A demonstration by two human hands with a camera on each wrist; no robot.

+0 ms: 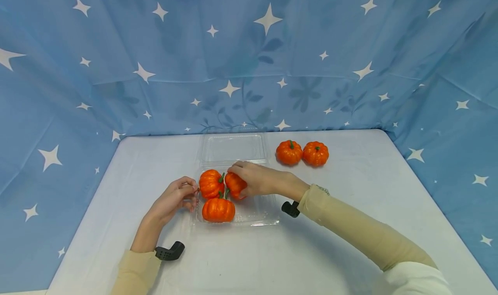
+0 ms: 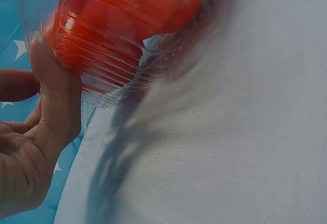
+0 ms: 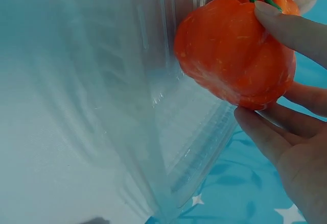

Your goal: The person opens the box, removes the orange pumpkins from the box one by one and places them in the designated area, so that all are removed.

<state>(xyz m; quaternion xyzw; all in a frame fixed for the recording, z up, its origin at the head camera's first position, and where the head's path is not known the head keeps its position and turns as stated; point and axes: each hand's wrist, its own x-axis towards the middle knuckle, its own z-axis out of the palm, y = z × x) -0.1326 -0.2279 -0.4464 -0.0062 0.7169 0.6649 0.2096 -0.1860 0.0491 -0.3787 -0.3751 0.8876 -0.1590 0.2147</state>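
A clear plastic box point(image 1: 256, 213) lies with its lid folded back, holding an orange pumpkin point(image 1: 210, 183) at its left and another point(image 1: 218, 210) at the front left. My left hand point(image 1: 175, 200) pinches the box's left rim between thumb and finger; in the left wrist view the hand point(image 2: 46, 112) is at the ribbed wall point(image 2: 112, 81). With my right hand point(image 1: 254, 179) I grip a third pumpkin point(image 1: 235, 185) inside the box, beside the other two. The right wrist view has the fingers point(image 3: 281, 127) around this pumpkin point(image 3: 235, 55).
Two more orange pumpkins point(image 1: 289, 152) point(image 1: 315, 153) sit side by side at the back of the white table point(image 1: 350, 191), right of the clear lid point(image 1: 234, 148). A blue curtain with white stars point(image 1: 229, 49) hangs behind the table.
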